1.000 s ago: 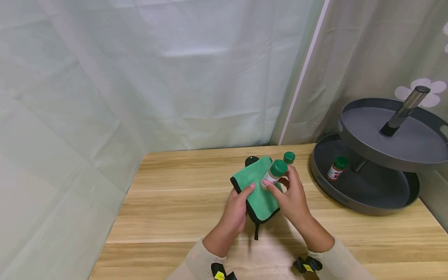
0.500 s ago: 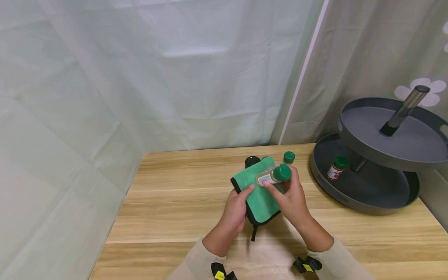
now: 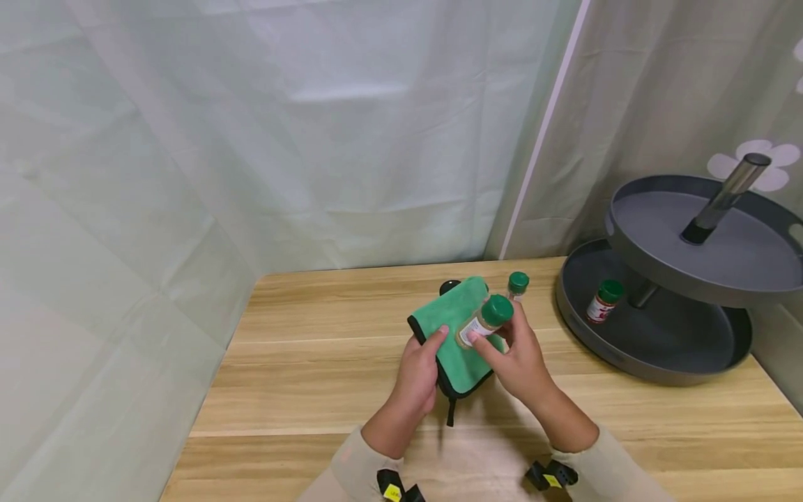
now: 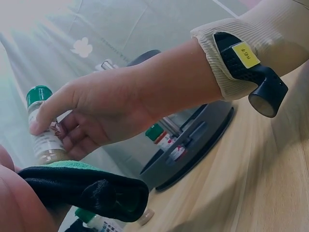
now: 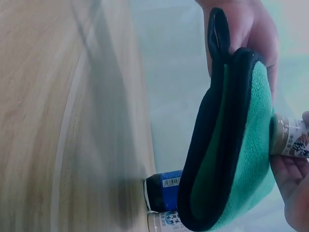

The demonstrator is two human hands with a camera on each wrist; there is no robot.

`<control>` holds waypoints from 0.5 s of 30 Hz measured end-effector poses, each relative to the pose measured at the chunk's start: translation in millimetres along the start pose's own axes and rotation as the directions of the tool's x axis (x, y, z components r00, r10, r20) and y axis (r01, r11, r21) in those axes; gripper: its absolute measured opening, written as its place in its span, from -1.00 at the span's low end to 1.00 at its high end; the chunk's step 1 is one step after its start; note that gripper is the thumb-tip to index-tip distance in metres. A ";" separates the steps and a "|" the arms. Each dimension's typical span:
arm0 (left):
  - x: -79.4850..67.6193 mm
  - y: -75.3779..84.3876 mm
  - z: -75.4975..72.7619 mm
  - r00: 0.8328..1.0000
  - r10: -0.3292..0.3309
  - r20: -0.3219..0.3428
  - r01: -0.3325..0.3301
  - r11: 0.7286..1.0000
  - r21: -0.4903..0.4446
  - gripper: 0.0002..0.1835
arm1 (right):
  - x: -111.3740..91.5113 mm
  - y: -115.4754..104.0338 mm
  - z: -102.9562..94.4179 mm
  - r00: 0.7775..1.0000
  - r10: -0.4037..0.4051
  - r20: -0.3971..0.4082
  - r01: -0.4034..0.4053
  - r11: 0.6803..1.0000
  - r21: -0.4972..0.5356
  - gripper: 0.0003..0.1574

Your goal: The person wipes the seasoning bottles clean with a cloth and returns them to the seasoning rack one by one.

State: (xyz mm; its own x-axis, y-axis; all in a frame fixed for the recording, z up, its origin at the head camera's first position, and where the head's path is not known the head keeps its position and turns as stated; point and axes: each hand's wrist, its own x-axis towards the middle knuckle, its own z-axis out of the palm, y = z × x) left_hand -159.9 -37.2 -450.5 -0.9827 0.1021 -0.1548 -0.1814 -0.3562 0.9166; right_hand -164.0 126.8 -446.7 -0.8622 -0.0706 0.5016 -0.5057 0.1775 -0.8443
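Note:
My left hand (image 3: 418, 373) grips a folded green cloth (image 3: 464, 369) with black edging and a hanging loop, thumb on top. In my right hand (image 3: 521, 355) a spice jar (image 3: 479, 321) with a green cap and white label is held between thumb and fingers, tilted, its base against the cloth. The right wrist view shows the jar's base (image 5: 289, 137) meeting the cloth's green face (image 5: 256, 140). Below the cloth in the left wrist view, another green-capped jar (image 4: 91, 217) is partly hidden.
Behind the cloth stand a second green-capped jar (image 3: 517, 284) and a black-lidded container (image 3: 449, 286) with a blue label, mostly hidden. At right is a two-tier dark grey round tray (image 3: 659, 373); a red-labelled, green-capped jar (image 3: 605, 301) stands on its lower tier. A curtain (image 3: 376, 139) hangs behind the table.
The jar in my right hand has tipped sideways, then back more upright, shifting slightly lower and left on the cloth. My left hand and the cloth have moved slightly left.

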 end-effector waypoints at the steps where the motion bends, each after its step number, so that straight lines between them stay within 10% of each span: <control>1: -0.2 0.4 0.0 1.000 0.002 0.004 -0.002 1.000 -0.001 -0.49 | 0.6 0.2 -0.3 1.000 -0.009 -0.003 0.009 1.000 -0.005 -0.26; 15: -1.6 2.7 0.0 0.999 -0.033 -0.013 0.033 0.999 0.011 -0.49 | 5.5 2.6 -3.1 0.996 -0.069 -0.048 0.070 0.998 0.010 -0.29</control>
State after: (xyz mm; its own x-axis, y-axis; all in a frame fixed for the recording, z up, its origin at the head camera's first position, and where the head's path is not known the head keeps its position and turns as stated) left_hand -158.9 -38.3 -447.8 -0.9765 0.1014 -0.1901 -0.2137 -0.3422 0.9150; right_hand -170.0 130.0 -445.6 -0.8229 -0.0357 0.5671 -0.5647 0.1619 -0.8092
